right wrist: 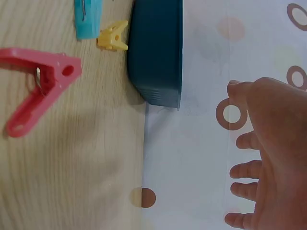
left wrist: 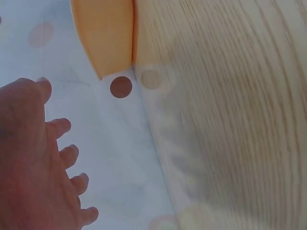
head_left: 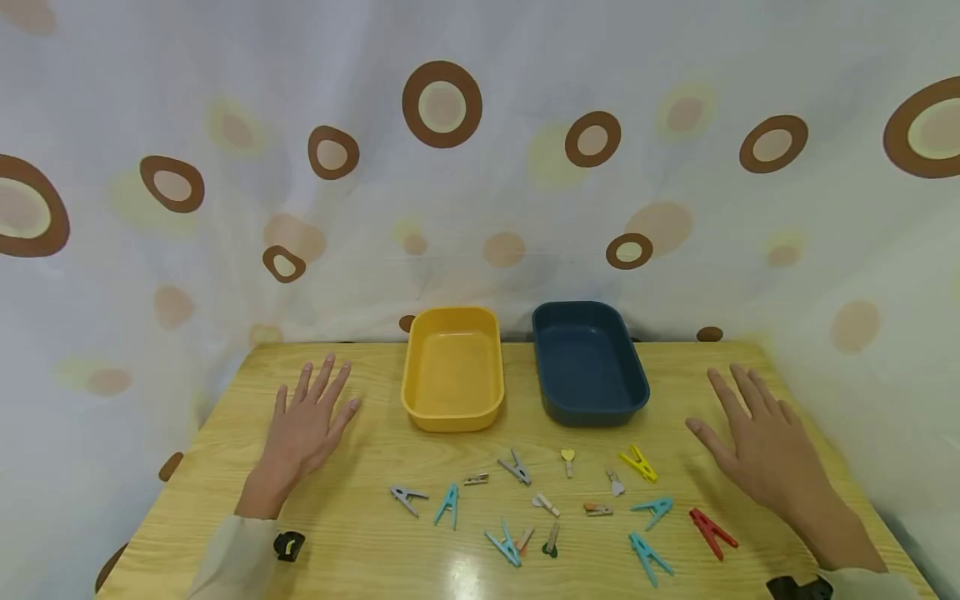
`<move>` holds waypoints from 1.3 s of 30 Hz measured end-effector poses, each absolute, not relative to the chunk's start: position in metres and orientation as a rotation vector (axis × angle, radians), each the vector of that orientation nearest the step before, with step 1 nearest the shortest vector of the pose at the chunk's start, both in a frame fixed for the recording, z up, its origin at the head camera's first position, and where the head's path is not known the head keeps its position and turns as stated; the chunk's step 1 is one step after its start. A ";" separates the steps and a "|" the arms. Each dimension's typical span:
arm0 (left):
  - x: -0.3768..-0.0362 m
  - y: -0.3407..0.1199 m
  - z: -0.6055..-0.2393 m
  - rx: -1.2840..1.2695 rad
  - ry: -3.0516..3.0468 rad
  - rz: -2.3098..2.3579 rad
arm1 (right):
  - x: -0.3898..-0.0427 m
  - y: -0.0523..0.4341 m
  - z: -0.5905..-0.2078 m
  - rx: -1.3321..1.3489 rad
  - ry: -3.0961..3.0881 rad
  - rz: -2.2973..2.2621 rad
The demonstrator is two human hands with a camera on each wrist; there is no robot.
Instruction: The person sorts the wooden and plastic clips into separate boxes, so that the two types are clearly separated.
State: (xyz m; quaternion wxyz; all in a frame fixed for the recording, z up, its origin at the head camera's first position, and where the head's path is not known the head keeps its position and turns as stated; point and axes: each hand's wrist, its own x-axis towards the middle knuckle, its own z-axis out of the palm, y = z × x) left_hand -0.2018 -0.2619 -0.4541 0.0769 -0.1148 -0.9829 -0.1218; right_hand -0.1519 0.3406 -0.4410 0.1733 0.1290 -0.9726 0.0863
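Observation:
My left hand hovers with fingers spread over the table's left side, holding nothing. On the right, my right hand is likewise spread and bare, nearest to a red clothespin. Between the hands lie several scattered clothespins: a yellow one, blue ones such as this blue clothespin, grey ones such as this grey clothespin, and small wooden ones, one with a yellow heart. Behind them stand a yellow bin and a dark blue bin, side by side.
The wooden table ends at the back against a white curtain with brown rings and dots. Both bins stand near that back edge. A black wrist strap shows at the left sleeve.

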 end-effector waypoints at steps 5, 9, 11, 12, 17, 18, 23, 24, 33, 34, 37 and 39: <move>-0.202 -0.259 -0.461 -0.374 -2.952 -0.411 | -0.134 0.335 -0.443 0.348 -2.714 0.292; -0.205 -0.253 -0.468 -0.410 -2.931 -0.462 | -0.117 0.330 -0.448 0.323 -2.693 0.343; -0.207 -0.250 -0.472 -0.428 -2.918 -0.476 | -0.109 0.327 -0.453 0.310 -2.694 0.372; -0.208 -0.249 -0.474 -0.439 -2.914 -0.485 | -0.105 0.326 -0.455 0.309 -2.691 0.395; -0.214 -0.242 -0.483 -0.485 -2.930 -0.465 | -0.089 0.320 -0.463 0.267 -2.724 0.522; -0.215 -0.240 -0.484 -0.491 -2.930 -0.470 | -0.087 0.320 -0.464 0.257 -2.733 0.548; -0.220 -0.226 -0.485 -0.539 -2.910 -0.520 | -0.083 0.316 -0.466 0.216 -2.793 0.641; -0.221 -0.223 -0.486 -0.552 -2.905 -0.527 | -0.083 0.315 -0.467 0.211 -2.802 0.657; -0.224 -0.208 -0.487 -0.595 -2.921 -0.529 | -0.082 0.308 -0.476 0.174 -2.812 0.748; -0.223 -0.208 -0.486 -0.595 -2.928 -0.519 | -0.082 0.308 -0.477 0.172 -2.808 0.747; -0.221 -0.208 -0.486 -0.608 -2.934 -0.520 | -0.079 0.308 -0.481 0.160 -2.796 0.733; -0.220 -0.207 -0.485 -0.612 -2.941 -0.528 | -0.078 0.309 -0.483 0.152 -2.788 0.731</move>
